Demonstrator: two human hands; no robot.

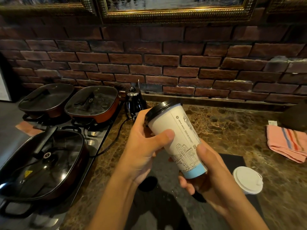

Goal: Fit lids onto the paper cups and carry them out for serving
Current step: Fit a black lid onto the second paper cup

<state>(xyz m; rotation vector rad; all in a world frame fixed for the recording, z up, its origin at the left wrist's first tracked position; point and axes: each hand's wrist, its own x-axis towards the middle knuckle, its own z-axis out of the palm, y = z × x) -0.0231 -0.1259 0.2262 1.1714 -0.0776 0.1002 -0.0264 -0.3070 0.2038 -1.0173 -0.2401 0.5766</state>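
Note:
A tall white paper cup [181,135] with line drawings and a pale blue base is held tilted above the counter, its top leaning left and away. A black lid [157,110] sits on its rim. My left hand [142,146] wraps the upper part of the cup, thumb across its side and fingers at the lid's edge. My right hand [207,173] grips the blue base from below. A second cup with a white lid [247,179] stands on a black mat [232,161] at the right.
Three lidded black pans [48,163] sit on a stove at the left. A black kettle [134,102] with a cord stands by the brick wall. A pink striped cloth [289,143] lies at the far right of the brown marble counter [224,125].

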